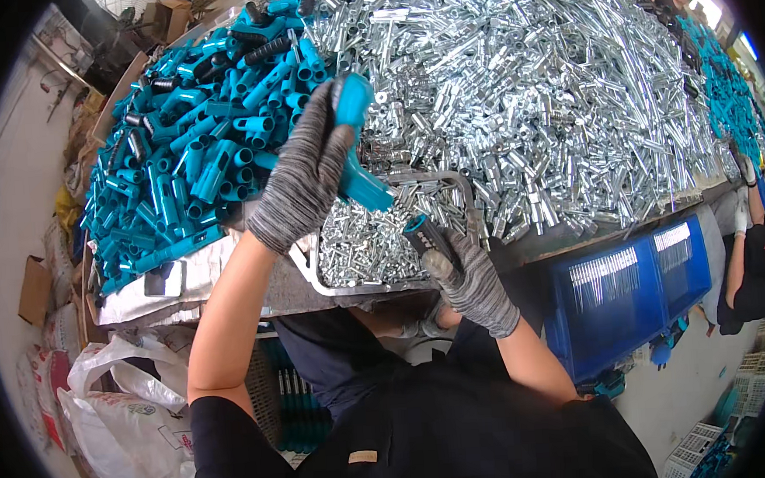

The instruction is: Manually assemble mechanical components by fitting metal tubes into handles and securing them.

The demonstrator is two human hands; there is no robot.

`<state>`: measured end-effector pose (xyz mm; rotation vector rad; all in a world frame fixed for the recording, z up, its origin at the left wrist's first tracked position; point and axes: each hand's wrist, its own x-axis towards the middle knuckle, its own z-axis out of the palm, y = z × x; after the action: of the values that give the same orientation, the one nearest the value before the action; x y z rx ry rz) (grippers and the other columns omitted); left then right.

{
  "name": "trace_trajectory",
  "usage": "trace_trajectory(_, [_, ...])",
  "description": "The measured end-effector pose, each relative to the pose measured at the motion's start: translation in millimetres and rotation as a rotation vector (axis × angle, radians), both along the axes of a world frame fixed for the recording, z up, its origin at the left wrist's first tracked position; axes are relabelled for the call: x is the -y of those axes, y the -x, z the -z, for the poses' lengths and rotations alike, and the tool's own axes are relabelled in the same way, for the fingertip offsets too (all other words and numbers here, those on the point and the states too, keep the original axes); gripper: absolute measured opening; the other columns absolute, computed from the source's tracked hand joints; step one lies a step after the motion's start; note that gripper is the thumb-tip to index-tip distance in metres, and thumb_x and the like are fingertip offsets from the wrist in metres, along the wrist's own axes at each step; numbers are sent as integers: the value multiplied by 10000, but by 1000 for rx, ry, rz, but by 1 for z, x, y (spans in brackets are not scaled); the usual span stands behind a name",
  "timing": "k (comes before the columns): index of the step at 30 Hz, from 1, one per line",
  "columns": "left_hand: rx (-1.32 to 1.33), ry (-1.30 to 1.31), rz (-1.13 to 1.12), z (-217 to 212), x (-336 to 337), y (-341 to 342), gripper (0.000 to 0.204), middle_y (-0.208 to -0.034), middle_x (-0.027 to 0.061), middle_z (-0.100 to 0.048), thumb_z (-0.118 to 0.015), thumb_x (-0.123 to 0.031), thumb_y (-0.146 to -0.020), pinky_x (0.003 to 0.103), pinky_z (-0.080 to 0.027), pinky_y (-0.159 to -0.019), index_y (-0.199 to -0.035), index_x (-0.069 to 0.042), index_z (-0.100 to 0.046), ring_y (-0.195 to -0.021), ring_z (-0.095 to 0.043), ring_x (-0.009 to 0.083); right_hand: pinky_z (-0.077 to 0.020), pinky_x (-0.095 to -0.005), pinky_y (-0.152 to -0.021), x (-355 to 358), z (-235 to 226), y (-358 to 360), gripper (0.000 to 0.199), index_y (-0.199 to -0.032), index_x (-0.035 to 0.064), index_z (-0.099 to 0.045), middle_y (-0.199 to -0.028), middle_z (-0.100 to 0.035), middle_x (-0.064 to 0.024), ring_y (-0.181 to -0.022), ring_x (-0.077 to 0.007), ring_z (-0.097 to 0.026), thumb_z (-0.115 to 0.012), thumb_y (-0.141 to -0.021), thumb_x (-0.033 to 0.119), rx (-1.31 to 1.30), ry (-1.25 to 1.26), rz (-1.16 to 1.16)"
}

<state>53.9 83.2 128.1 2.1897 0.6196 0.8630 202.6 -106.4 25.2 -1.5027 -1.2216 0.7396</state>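
Observation:
My left hand (302, 178), in a grey knitted glove, is closed round a bent teal plastic handle piece (354, 105), held up over the tray's far left side. The lower end of that piece points toward my right hand (479, 287), gloved the same way. My right fingers are wrapped round a short black sleeve with a teal end (424, 236), tilted up to the left. The two pieces are apart. Beneath them stands a light-rimmed tray (314, 265) full of small metal fittings (365, 244).
Teal plastic pieces (211, 153) are heaped at the left, shiny metal tubes and fittings (530, 81) across the middle and right. Blue bins (568, 333) hang off the table's right front. A white plastic bag (130, 403) sits lower left. A co-worker (757, 273) is at far right.

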Motion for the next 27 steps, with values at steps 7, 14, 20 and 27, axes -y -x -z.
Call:
trace_trajectory(7, [-61,-292,-107,-2,18,1,495,-1302,293,-439,-508,-143,-939,398,-314,-1059,-1362,48,-336,-1264,-397,403,-489,-403,-753,17,-34,8,572,-1157,0,-557,-933,-630,-221,-866,-365,-622,-570,-865,491,138,-13,-59])
trace_trajectory(14, [-59,-402,-141,-7,28,-15,523,-1277,267,-477,-527,-122,-927,386,-390,-996,-1372,50,-313,-1186,-486,372,-505,-401,-673,26,-27,3,549,-1125,-7,-562,-826,-639,-213,-764,-373,-641,-578,-862,474,164,-24,-29])
trace_trajectory(20, [-350,-220,-114,-30,37,-8,495,-1139,295,-531,-478,-205,-930,463,-451,-846,-1331,37,-320,-1007,-546,439,-495,-340,-710,29,-28,9,536,-1178,-6,-544,-863,-664,-152,-774,-245,-654,-605,-863,423,178,-94,-60])
trace_trajectory(27, [-323,-163,-215,-10,59,-26,689,-1193,302,-513,-594,-313,-879,445,-460,-876,-1366,50,-269,-1080,-533,425,-500,-386,-725,20,-26,17,547,-1144,-30,-563,-906,-636,-218,-831,-356,-637,-623,-844,424,180,-63,51])
